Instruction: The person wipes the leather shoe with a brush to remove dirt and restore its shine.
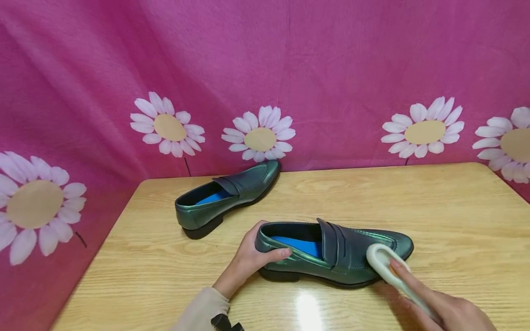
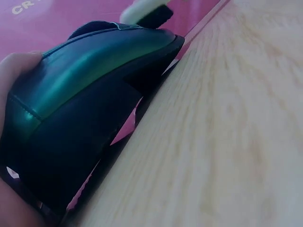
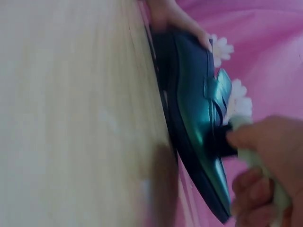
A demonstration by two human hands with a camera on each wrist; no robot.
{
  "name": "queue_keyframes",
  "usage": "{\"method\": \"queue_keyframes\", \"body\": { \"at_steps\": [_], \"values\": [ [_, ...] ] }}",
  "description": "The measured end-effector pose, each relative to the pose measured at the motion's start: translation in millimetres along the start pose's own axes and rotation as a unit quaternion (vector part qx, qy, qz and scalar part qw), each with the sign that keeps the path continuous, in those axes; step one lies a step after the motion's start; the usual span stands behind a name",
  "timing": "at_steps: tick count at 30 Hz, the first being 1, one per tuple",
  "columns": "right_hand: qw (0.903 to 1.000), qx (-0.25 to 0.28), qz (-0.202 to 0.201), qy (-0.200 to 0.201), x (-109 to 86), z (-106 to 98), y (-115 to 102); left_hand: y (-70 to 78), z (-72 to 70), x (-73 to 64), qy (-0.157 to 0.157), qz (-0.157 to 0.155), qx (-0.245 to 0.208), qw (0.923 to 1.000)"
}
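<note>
A dark green loafer with a blue insole stands on its sole, its toe to the right. My left hand grips it around the heel, thumb over the near side of the opening. In my right hand is a pale-handled shoe brush, its head at the near side of the toe area. Dark bristles meet the upper just ahead of the strap in the right wrist view. In the left wrist view, the loafer partly hides the brush.
A matching green loafer sits farther back on the wooden table, left of the held one, its toe near the far edge. Behind the table hangs a pink cloth with large white daisies.
</note>
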State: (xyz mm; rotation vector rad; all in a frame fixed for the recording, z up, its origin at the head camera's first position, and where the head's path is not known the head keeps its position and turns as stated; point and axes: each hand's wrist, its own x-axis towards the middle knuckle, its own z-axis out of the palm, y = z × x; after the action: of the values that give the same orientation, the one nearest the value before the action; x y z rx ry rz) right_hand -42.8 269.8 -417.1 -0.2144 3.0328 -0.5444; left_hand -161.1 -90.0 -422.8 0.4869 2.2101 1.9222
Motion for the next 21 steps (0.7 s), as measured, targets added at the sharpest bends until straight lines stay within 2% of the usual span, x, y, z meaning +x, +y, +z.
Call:
{"method": "queue_keyframes", "body": {
  "at_steps": [3, 4, 6, 8, 10, 12, 16, 21],
  "values": [
    [0.9974, 0.042, -0.049, 0.033, -3.6, 10, -9, -0.5, -0.5, 0.2, 0.004, 0.005, 0.011, 0.9999],
    [0.9970, 0.045, -0.047, 0.041, -4.2, 11, -11, -0.8, -0.4, 0.1, 0.003, 0.006, 0.015, 0.9999],
    [0.9986, 0.038, -0.020, 0.032, -3.5, 10, -11, -0.8, 0.2, 0.5, 0.000, 0.010, 0.020, 0.9997],
    [0.9994, 0.017, 0.027, 0.014, 0.0, 5, -8, -0.3, 0.7, 1.3, -0.003, 0.014, 0.024, 0.9996],
    [0.9985, -0.017, 0.052, 0.010, 2.6, 1, -2, -0.1, 0.7, 2.3, -0.004, 0.020, 0.027, 0.9994],
    [0.9967, -0.045, 0.056, 0.038, 3.7, -2, 3, -0.2, 0.3, 2.9, -0.005, 0.025, 0.030, 0.9992],
    [0.9876, -0.080, 0.058, 0.122, 3.1, -4, 11, -1.7, -1.5, 1.9, -0.008, 0.025, 0.025, 0.9993],
    [0.9834, -0.071, 0.064, 0.154, 4.1, -5, 18, -2.7, -2.3, 0.4, -0.011, 0.013, 0.021, 0.9996]
  ]
}}
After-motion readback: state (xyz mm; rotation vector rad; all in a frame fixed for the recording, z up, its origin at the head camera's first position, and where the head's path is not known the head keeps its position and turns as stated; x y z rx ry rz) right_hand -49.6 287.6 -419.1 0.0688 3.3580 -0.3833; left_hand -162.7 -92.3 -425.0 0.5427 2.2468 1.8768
